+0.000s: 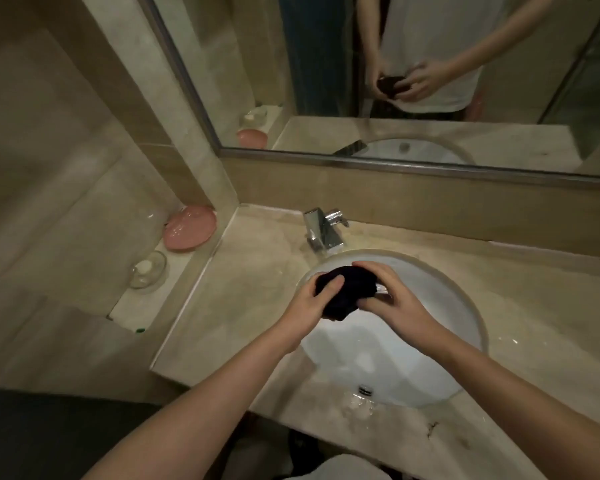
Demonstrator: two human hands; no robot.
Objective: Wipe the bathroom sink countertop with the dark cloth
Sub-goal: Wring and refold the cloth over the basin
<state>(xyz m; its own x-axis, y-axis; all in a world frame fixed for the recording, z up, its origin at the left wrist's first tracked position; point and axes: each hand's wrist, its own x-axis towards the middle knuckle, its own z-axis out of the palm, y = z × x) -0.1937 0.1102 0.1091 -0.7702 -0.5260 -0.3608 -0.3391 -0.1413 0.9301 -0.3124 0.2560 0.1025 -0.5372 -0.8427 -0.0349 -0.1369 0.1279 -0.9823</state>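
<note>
gripping the dark cloth (pixel 347 292) from both sides, the two hands hold it bunched up in the air above the white sink basin (pixel 413 344) — not on the countertop (pixel 243 306). the left hand (pixel 312 303) has its fingers curled round the left end of the wad, thumb lying across the top of the fabric. the right hand (pixel 392 299) wraps over the right end from above, fingers hooked round the far edge. a fold of the cloth hangs down between the two wrists.

the basin is oval and set into the beige stone top; its drain (pixel 365 389) sits at the near end, and small puddles of water glisten on the stone just in front of it. a chrome faucet (pixel 323 230) stands on the counter at the far rim of the basin, behind the hands.

to the left, on a lower ledge against the tiled wall, a pink dish (pixel 189 228) leans near the corner, and a clear glass soap dish (pixel 148 273) with a pale bar in it sits closer to the camera.

the mirror (pixel 326 81) above the counter reflects the person's torso in a light shirt and both hands closed round the same dark wad.
</note>
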